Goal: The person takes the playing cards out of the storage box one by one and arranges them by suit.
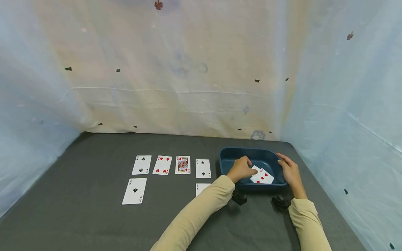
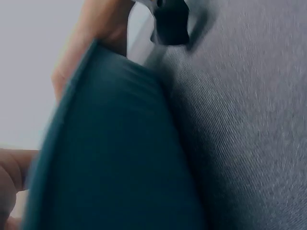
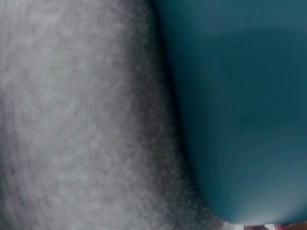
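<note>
A dark blue tray (image 1: 248,186) stands on the right side of the table. In the head view two or so overlapping white playing cards (image 1: 265,177) with red hearts lie in it. My left hand (image 1: 240,169) reaches over the near left part of the tray, thumb and fingertips pinching the left edge of a card. At the right end, my right hand (image 1: 291,172) holds the tray's rim with thumb and fingers. In the left wrist view the tray's outer wall (image 2: 120,143) hides most of the left hand. The right wrist view is mostly filled by the tray wall (image 3: 249,110).
Left of the tray, face-up cards lie in a row: a two of clubs (image 1: 141,165), a four of hearts (image 1: 162,165), a king of diamonds (image 1: 183,165) and a two of spades (image 1: 203,168). Below lie an ace of clubs (image 1: 134,191) and an ace (image 1: 201,188) partly behind my left sleeve.
</note>
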{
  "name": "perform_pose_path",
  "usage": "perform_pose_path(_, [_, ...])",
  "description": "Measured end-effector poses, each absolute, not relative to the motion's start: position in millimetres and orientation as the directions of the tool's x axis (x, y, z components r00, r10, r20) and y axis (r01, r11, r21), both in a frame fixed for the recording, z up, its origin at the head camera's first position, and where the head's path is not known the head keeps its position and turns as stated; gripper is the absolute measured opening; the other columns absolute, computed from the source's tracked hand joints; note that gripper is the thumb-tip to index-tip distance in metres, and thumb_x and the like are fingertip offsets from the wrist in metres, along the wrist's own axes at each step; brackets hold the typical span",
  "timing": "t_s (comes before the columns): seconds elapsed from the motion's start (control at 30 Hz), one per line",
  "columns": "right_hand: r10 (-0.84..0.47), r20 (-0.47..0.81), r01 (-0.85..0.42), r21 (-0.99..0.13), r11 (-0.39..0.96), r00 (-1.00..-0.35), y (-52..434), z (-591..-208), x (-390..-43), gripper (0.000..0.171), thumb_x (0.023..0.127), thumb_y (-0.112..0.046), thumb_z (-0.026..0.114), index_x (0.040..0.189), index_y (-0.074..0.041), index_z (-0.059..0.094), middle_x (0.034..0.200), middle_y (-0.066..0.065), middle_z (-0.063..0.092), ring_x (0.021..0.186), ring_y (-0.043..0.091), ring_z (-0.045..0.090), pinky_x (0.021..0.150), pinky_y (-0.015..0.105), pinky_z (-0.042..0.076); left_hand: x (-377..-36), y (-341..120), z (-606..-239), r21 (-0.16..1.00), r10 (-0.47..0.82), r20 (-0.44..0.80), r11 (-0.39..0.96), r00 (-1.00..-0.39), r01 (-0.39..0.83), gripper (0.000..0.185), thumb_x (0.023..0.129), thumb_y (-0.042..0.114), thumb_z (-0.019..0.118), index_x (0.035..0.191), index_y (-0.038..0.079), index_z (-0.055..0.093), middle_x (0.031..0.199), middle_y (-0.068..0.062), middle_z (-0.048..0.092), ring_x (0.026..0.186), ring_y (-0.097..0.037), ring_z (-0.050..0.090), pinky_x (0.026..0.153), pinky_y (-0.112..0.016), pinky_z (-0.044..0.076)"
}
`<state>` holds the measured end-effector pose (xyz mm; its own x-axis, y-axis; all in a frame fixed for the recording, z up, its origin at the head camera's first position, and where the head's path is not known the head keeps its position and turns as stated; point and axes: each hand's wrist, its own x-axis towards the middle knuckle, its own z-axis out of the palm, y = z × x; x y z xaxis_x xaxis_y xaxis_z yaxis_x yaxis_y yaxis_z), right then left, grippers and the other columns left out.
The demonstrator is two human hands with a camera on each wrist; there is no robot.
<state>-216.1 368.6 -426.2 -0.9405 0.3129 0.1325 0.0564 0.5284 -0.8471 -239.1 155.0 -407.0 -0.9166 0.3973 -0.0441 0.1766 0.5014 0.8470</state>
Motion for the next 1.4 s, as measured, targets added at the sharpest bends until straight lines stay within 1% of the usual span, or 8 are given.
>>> perform_pose_path(0.2, [0.313, 0.129, 0.06, -0.847, 0.529, -0.941, 368.4, -426.8, -218.3, 0.043, 0.105, -0.02, 0.039, 0.143, -0.001, 0.044, 0.143, 0.026, 0.041, 0.127, 0.04, 0.039, 0.105, 0.055, 0.028, -242.4, 159.1, -409.1, 0.784, 0.395, -0.021, 0.577, -0.918, 0.23, 0.031, 0.081, 0.022, 0.078, 0.1, 0.005, 0.061, 0.089, -0.003, 0.059, 0.087, -0.018, 0.054, 0.072, -0.029, 0.045])
perform_pose_path(0.43, [0.31, 0.13, 0.059, -0.845, 0.532, -0.942, 369.1, -426.5, -216.6, 0.043, 0.105, -0.019, 0.039, 0.143, -0.001, 0.044, 0.143, 0.027, 0.04, 0.128, 0.041, 0.038, 0.105, 0.056, 0.027, -242.1, 166.2, -407.4, 0.694, 0.398, -0.134, 0.691, -0.907, 0.201, 0.039, 0.076, 0.035, 0.083, 0.091, 0.01, 0.057, 0.085, -0.001, 0.054, 0.083, -0.02, 0.052, 0.071, -0.035, 0.042])
perform_pose_path(0.57, [0.312, 0.136, 0.056, -0.842, 0.537, -0.94, 370.5, -427.4, -215.1, 0.043, 0.105, -0.019, 0.039, 0.143, 0.0, 0.044, 0.143, 0.027, 0.041, 0.128, 0.041, 0.038, 0.105, 0.057, 0.028, -244.5, 171.4, -410.7, 0.648, 0.4, -0.163, 0.732, -0.902, 0.208, 0.043, 0.073, 0.036, 0.085, 0.089, 0.009, 0.056, 0.084, -0.002, 0.055, 0.083, -0.02, 0.055, 0.071, -0.035, 0.046])
perform_pose_path(0.7, [0.307, 0.159, 0.039, -0.834, 0.55, -0.938, 371.9, -428.8, -215.5, 0.042, 0.104, -0.018, 0.041, 0.142, 0.0, 0.046, 0.139, 0.028, 0.044, 0.125, 0.041, 0.041, 0.104, 0.055, 0.029, -246.9, 176.3, -417.6, 0.607, 0.38, -0.166, 0.767, -0.91, 0.209, 0.055, 0.07, 0.041, 0.087, 0.106, 0.01, 0.06, 0.095, -0.004, 0.06, 0.097, -0.023, 0.057, 0.079, -0.04, 0.048])
perform_pose_path(0.83, [0.3, 0.167, 0.034, -0.825, 0.564, -0.939, 371.1, -428.9, -216.4, 0.042, 0.105, -0.019, 0.04, 0.142, -0.001, 0.046, 0.138, 0.028, 0.046, 0.124, 0.041, 0.042, 0.104, 0.056, 0.03, -250.3, 180.4, -424.7, 0.558, 0.366, -0.143, 0.797, -0.92, 0.23, 0.07, 0.067, 0.045, 0.088, 0.119, 0.01, 0.058, 0.104, -0.005, 0.062, 0.103, -0.024, 0.057, 0.08, -0.043, 0.048])
perform_pose_path(1.0, [0.29, 0.169, 0.024, -0.829, 0.559, -0.942, 368.3, -426.8, -217.2, 0.042, 0.105, -0.019, 0.04, 0.141, 0.0, 0.046, 0.137, 0.029, 0.046, 0.125, 0.04, 0.042, 0.104, 0.055, 0.029, -257.2, 181.8, -431.2, 0.547, 0.337, -0.109, 0.806, -0.935, 0.227, 0.062, 0.068, 0.036, 0.089, 0.113, 0.008, 0.058, 0.101, -0.007, 0.063, 0.098, -0.024, 0.061, 0.074, -0.04, 0.051])
perform_pose_path(1.27, [0.289, 0.174, 0.021, -0.825, 0.564, -0.941, 368.4, -426.2, -217.8, 0.041, 0.105, -0.018, 0.04, 0.141, 0.001, 0.046, 0.138, 0.028, 0.045, 0.124, 0.04, 0.042, 0.103, 0.055, 0.029, -260.9, 178.0, -431.6, 0.563, 0.315, -0.056, 0.794, -0.947, 0.23, 0.047, 0.077, 0.023, 0.084, 0.115, 0.008, 0.062, 0.109, -0.01, 0.059, 0.102, -0.027, 0.058, 0.08, -0.038, 0.049])
perform_pose_path(1.4, [0.299, 0.166, 0.033, -0.827, 0.561, -0.94, 368.4, -426.5, -217.8, 0.041, 0.105, -0.018, 0.04, 0.141, 0.001, 0.046, 0.139, 0.027, 0.045, 0.125, 0.04, 0.042, 0.104, 0.055, 0.029, -258.7, 175.8, -428.2, 0.56, 0.299, -0.057, 0.8, -0.953, 0.217, 0.044, 0.079, 0.03, 0.081, 0.114, 0.009, 0.064, 0.111, -0.01, 0.057, 0.105, -0.028, 0.053, 0.086, -0.042, 0.047])
